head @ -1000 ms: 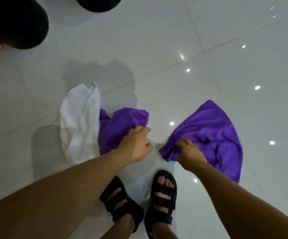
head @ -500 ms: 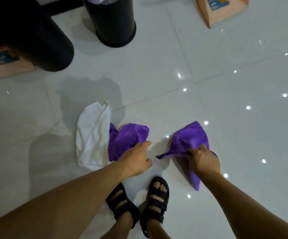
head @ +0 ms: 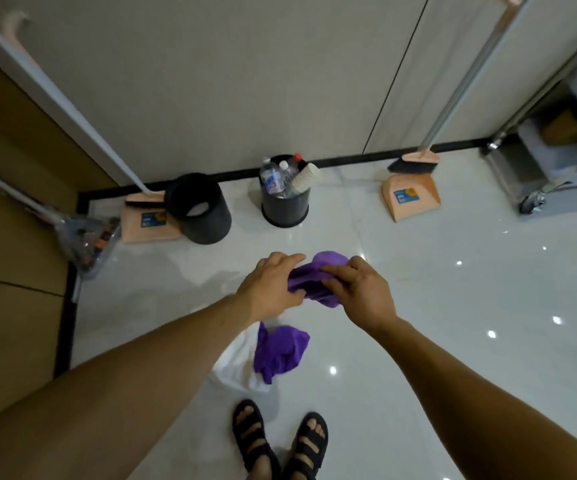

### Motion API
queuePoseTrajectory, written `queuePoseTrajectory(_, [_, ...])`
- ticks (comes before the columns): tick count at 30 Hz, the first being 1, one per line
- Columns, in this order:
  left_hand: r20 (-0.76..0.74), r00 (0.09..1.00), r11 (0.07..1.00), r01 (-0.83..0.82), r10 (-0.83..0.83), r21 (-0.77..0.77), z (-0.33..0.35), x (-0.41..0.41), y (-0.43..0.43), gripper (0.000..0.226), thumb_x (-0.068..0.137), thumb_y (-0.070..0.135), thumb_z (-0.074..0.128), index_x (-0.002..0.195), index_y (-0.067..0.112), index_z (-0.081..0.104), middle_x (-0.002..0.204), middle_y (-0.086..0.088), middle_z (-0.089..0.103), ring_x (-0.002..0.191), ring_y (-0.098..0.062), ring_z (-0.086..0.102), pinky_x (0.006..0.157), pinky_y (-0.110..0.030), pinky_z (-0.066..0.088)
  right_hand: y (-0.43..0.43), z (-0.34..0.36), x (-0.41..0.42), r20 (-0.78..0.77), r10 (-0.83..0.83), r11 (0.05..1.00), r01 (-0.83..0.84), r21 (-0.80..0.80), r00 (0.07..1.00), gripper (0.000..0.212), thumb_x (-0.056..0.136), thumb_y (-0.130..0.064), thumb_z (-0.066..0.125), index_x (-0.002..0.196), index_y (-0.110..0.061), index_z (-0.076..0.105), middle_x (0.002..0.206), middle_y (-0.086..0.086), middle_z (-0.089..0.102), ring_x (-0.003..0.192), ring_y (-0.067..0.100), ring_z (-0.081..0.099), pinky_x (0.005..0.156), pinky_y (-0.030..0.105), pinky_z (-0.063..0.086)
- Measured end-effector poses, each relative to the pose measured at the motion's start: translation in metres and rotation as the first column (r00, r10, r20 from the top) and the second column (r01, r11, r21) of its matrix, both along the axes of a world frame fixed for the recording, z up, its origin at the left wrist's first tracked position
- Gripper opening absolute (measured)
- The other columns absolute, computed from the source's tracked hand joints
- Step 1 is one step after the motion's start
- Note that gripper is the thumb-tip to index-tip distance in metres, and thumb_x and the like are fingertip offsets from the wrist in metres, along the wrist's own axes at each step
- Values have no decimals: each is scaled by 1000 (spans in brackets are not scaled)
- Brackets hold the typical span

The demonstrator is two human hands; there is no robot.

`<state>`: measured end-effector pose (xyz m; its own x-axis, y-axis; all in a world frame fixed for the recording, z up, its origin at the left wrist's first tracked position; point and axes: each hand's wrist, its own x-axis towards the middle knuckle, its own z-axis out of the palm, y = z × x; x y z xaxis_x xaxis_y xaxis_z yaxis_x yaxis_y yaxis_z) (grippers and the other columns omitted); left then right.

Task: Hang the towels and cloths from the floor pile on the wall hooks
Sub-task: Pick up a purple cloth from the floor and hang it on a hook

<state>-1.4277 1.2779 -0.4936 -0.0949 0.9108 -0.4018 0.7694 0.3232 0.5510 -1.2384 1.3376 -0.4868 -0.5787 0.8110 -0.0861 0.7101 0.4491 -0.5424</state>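
Note:
A bunched purple cloth (head: 311, 282) is up in the air in front of me, off the floor. My left hand (head: 269, 289) grips its left side and my right hand (head: 359, 289) pinches its right side. Below them a second purple cloth (head: 280, 351) lies crumpled on the glossy white floor, partly over a white towel (head: 235, 365) whose left part my left forearm hides. No wall hooks are in view.
Two black bins stand by the wall, one empty (head: 200, 209), one full of bottles and cups (head: 285, 197). Peach dustpans with brooms stand at left (head: 145, 220) and right (head: 410, 195). A wheeled metal cart (head: 550, 168) is far right. My sandalled feet (head: 280, 441) are below.
My right hand lifted the purple cloth off the floor and my left hand joined it. The view rose from the floor to take in the wall, bins and dustpans.

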Motion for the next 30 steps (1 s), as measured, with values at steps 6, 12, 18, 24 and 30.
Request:
queuePoseTrajectory(6, [-212, 968, 969, -81, 132, 234, 126, -61, 4, 26, 93, 39, 47, 109, 23, 60, 102, -6, 67, 94, -30, 62, 79, -36, 48, 18, 135, -76, -210, 117, 973, -70, 221, 971, 19, 89, -29, 66, 103, -20, 75, 97, 4, 58, 94, 21, 48, 75, 24, 36])
queuePoseTrajectory(12, [-193, 961, 927, -117, 196, 357, 222, -122, -18, 38, 97, 26, 41, 135, 30, 44, 120, -10, 65, 104, -34, 61, 88, -41, 48, 15, 225, -151, -335, 27, 991, -69, -114, 942, 17, 96, -31, 53, 102, -16, 59, 88, 3, 65, 85, 26, 61, 80, 45, 51])
queuePoseTrajectory(18, [62, 927, 845, -364, 370, 392, 305, -176, -51, 16, 92, 11, 48, 86, 14, 62, 85, -6, 65, 86, -25, 62, 69, -31, 43, 7, 280, -200, -235, 282, 926, -328, -188, 930, 53, 75, -44, 78, 118, -23, 55, 100, 4, 67, 87, 22, 66, 83, 41, 55])
queuePoseTrajectory(24, [328, 822, 785, -554, 465, 276, 375, -186, -83, 24, 92, 5, 46, 79, 18, 61, 80, -4, 60, 78, -20, 56, 70, -30, 44, -7, 314, -246, -242, 531, 829, -557, -46, 812, 106, 64, -39, 87, 150, -26, 27, 143, 7, 39, 121, 22, 50, 104, 32, 40])
queuePoseTrajectory(30, [698, 325, 336, -933, 638, 127, 412, -189, -116, 20, 91, 0, 41, 94, 0, 61, 89, -20, 59, 76, -29, 60, 73, -38, 54, -41, 349, -285, -523, 567, 742, -670, -12, 637, 77, 75, -31, 81, 140, -14, 43, 128, 2, 52, 111, 18, 55, 93, 30, 47])
